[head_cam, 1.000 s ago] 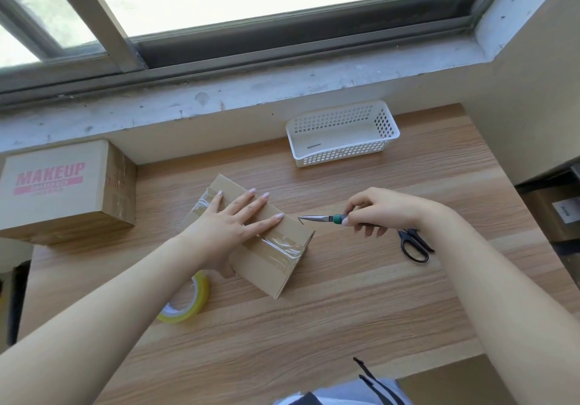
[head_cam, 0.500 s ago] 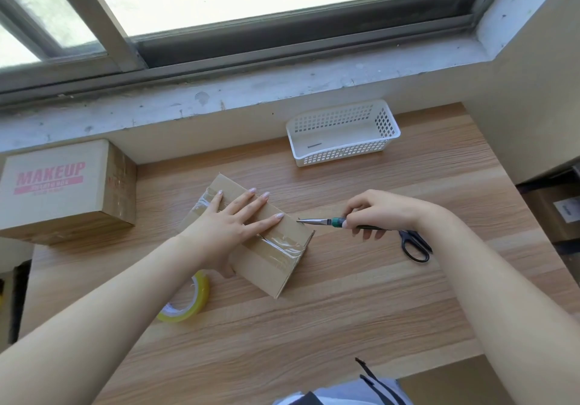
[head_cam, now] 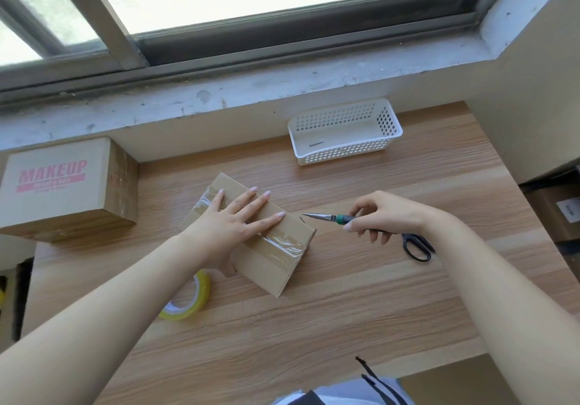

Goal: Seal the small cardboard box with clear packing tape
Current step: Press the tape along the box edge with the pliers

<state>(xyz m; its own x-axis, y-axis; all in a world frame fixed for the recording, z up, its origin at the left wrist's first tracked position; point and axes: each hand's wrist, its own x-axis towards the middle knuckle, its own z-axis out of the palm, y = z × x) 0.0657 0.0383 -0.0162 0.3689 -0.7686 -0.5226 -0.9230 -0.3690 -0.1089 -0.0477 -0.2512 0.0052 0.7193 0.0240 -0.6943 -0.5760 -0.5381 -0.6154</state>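
Observation:
A small cardboard box [head_cam: 270, 263] lies at an angle in the middle of the wooden desk [head_cam: 314, 326], with a strip of clear tape [head_cam: 282, 244] running along its top and over both ends. My left hand [head_cam: 232, 225] lies flat on the box top, fingers spread. My right hand [head_cam: 386, 216] holds black-handled scissors [head_cam: 417, 246] around the blades, the closed tips pointing left at the box's right corner, a short gap away. A yellow roll of tape [head_cam: 194, 298] lies on the desk under my left forearm.
A white perforated plastic basket [head_cam: 345, 145] stands at the back of the desk by the wall. A larger cardboard box printed MAKEUP [head_cam: 62, 191] sits at the left edge. The window sill runs behind. More boxes lie on the floor at the right.
My right hand with the scissors has shifted a little to the right, away from the box corner. My left hand and the box have stayed put.

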